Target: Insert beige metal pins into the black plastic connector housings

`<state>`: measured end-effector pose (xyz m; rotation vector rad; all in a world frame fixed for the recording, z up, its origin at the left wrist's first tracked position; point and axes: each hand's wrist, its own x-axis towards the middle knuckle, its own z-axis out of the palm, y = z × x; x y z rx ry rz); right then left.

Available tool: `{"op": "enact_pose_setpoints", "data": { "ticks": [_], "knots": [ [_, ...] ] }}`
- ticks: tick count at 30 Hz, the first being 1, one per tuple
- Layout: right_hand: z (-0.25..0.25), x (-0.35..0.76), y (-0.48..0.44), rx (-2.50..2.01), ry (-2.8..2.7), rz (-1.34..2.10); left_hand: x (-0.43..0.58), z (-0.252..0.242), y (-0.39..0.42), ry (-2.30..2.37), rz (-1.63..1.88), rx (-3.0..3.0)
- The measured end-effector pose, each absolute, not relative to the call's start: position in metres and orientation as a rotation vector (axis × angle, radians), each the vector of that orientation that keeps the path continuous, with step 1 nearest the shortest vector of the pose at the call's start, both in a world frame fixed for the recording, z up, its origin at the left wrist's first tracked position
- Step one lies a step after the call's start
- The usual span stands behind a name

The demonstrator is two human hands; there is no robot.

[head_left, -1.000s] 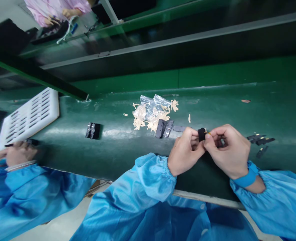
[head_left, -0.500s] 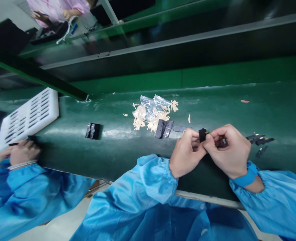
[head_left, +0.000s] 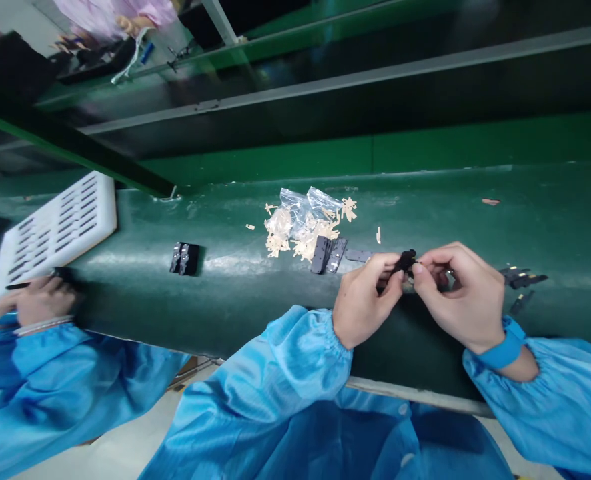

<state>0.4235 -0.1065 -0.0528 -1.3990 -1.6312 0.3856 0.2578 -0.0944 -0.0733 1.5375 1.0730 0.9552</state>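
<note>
My left hand [head_left: 368, 297] pinches a small black plastic part [head_left: 404, 261] between thumb and fingers, tilted above the green bench [head_left: 255, 313]. Close on its right, my right hand [head_left: 460, 293] has its thumb and forefinger pressed together at the part's edge; what they hold is mostly hidden. Several flat dark grey pieces [head_left: 328, 255] lie left of my hands, one partly behind my left fingers. Beyond them is a heap of small cream-coloured pieces [head_left: 303, 243] with clear plastic bags [head_left: 300, 207]. Dark slim parts with yellowish bits [head_left: 520, 277] lie right of my right hand.
Black blocks [head_left: 184, 259] stand together on the bench at left. A white slotted tray [head_left: 100, 223] lies farther left, near a co-worker's hands [head_left: 43, 300]. A green post [head_left: 125, 175] meets the bench behind. Another person in pink sits across the bench.
The black part has turned in my left fingers and now shows a narrower side. My right hand has shifted slightly right, opening a small gap between my hands.
</note>
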Motion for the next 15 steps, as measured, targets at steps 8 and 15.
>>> {"op": "enact_pose_setpoints", "data": {
  "ticks": [8, 15],
  "knots": [
    [-0.0540, 0.4287, -0.1050, -1.408, -1.708, 0.282, 0.2539, -0.0718, -0.0906, 1.103, 0.929, 1.607],
    [-0.0574, 0.4292, -0.1033, -1.474, -1.601, 0.500, 0.2563, -0.0717, -0.0870, 1.000, 0.950, 1.362]
  ]
}}
